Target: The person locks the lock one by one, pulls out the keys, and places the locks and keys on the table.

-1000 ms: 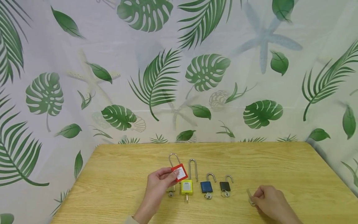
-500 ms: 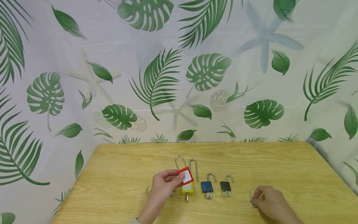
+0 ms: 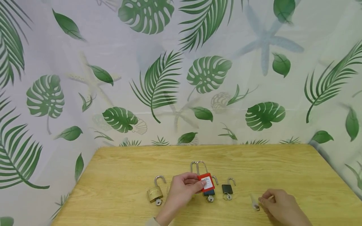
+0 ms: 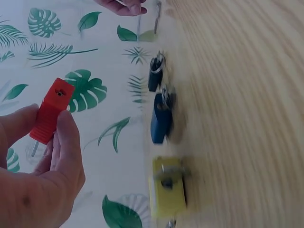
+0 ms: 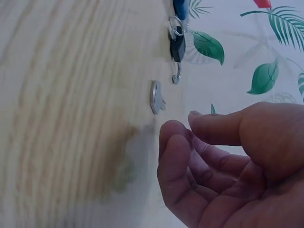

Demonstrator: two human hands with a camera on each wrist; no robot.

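Observation:
My left hand (image 3: pixel 182 190) pinches a red padlock (image 3: pixel 207 182) with a white label between thumb and fingers, above the table; its shackle points up. Behind it in the head view, a blue padlock (image 3: pixel 209 194) is partly covered. The yellow padlock (image 4: pixel 167 190) shows in the left wrist view; my hand mostly hides it from the head camera. My right hand (image 3: pixel 282 205) has loosely bent fingers and holds nothing. A small silver key (image 5: pixel 156 97) lies on the table just beyond its fingertips, apart from them.
A brass padlock (image 3: pixel 155 194) with a raised shackle and key lies left of my left hand. A black padlock (image 3: pixel 227 189) with a key on a ring lies between my hands. A leaf-print sheet (image 3: pixel 181 78) stands behind the wooden table (image 3: pixel 127 160).
My left hand has carried the red padlock rightward, past the yellow one to the blue one, uncovering the brass padlock. My right hand has let go of the key and drawn slightly right.

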